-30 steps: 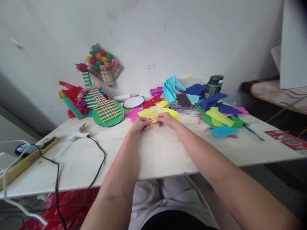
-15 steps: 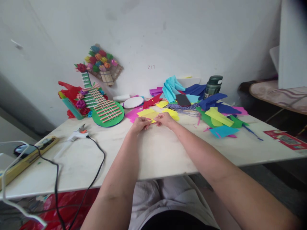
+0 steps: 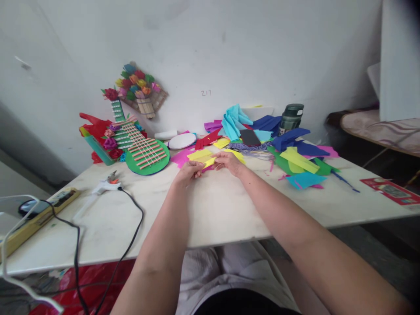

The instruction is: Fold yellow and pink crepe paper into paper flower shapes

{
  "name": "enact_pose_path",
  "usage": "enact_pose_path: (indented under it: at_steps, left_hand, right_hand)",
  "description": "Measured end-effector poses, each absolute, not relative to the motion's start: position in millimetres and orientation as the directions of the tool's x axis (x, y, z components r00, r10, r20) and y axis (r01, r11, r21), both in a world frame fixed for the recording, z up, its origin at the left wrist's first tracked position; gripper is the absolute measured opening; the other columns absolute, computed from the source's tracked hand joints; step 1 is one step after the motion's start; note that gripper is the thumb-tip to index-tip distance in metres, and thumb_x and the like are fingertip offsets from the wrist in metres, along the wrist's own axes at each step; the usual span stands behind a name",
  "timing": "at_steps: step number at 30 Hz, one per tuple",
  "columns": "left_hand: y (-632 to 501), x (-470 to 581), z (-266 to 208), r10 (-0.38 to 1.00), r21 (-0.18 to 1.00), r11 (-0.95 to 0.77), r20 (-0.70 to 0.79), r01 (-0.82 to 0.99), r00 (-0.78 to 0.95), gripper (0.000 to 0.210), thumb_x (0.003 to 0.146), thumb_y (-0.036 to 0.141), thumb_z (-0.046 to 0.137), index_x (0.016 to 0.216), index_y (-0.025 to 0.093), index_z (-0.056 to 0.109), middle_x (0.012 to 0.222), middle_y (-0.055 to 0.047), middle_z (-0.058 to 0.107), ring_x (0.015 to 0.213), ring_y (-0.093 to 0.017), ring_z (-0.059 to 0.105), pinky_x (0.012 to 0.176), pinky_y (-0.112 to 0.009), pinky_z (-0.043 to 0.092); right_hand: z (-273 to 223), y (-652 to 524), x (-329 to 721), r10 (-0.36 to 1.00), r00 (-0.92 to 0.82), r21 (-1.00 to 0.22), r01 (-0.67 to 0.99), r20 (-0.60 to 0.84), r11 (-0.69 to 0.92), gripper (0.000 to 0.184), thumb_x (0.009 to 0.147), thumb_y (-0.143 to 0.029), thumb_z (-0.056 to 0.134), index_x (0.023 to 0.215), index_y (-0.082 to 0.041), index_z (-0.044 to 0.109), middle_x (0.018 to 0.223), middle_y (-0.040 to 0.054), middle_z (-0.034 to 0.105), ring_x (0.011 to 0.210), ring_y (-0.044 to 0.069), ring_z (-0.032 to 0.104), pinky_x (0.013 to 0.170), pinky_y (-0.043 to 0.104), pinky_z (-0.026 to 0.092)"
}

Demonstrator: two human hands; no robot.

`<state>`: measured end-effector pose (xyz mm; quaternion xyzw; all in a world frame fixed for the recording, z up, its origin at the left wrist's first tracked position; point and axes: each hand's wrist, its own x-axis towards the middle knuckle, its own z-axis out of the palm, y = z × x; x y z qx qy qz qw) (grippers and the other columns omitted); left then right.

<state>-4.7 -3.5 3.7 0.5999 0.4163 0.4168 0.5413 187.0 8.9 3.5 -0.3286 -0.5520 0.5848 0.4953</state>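
A small piece of yellow crepe paper is stretched between my two hands, just above the table. My left hand pinches its left end. My right hand grips the other end between thumb and fingers. Right behind the hands lie more yellow sheets, partly over a pink sheet. The fingertips hide some of the held piece's edges.
On the left stand a green paper guitar with flowers, a glue gun with its cord, and a power strip. At right are a phone, coloured paper scraps and a dark green flask.
My hands have moved slightly apart, and more of the yellow crepe paper shows between them. Nothing else on the table has visibly shifted.
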Motion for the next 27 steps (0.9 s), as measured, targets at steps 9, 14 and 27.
enact_pose_path:
  at_steps: [9, 14, 27]
  left_hand:
    - [-2.1, -4.5, 1.6, 0.956, 0.998, -0.064, 0.056, 0.019, 0.288, 0.032, 0.058, 0.039, 0.072, 0.053, 0.013, 0.053, 0.036, 0.003, 0.045, 0.032, -0.003, 0.032, 0.037, -0.021, 0.02]
    - [-2.8, -2.9, 2.2, 0.966, 0.995, -0.079, 0.061, 0.063, 0.251, 0.032, 0.058, 0.041, 0.073, 0.06, 0.012, 0.057, 0.038, 0.004, 0.046, 0.033, -0.004, 0.034, 0.037, -0.021, 0.019]
    - [-1.1, -2.7, -0.3, 0.963, 0.988, -0.124, 0.098, 0.091, 0.251, 0.033, 0.06, 0.042, 0.072, 0.058, 0.013, 0.055, 0.041, 0.003, 0.049, 0.036, -0.003, 0.037, 0.038, -0.02, 0.022]
  right_hand:
    - [5.6, 7.2, 187.2, 0.948, -0.282, -0.974, -0.207, 0.145, 0.088, 0.015, 0.074, -0.021, 0.058, 0.083, -0.01, 0.063, 0.064, 0.0059, 0.068, 0.055, 0.014, 0.064, 0.05, 0.023, 0.051]
    - [4.9, 5.6, 180.4, 0.966, -0.234, -0.99, -0.11, 0.113, 0.09, 0.019, 0.072, -0.029, 0.067, 0.067, -0.011, 0.06, 0.054, 0.0043, 0.064, 0.049, 0.012, 0.062, 0.043, 0.018, 0.047]
    - [4.6, 6.5, 179.9, 0.971, -0.207, -0.987, -0.125, 0.123, 0.099, 0.018, 0.076, -0.027, 0.063, 0.068, -0.011, 0.061, 0.052, 0.0035, 0.064, 0.047, 0.011, 0.062, 0.041, 0.016, 0.042]
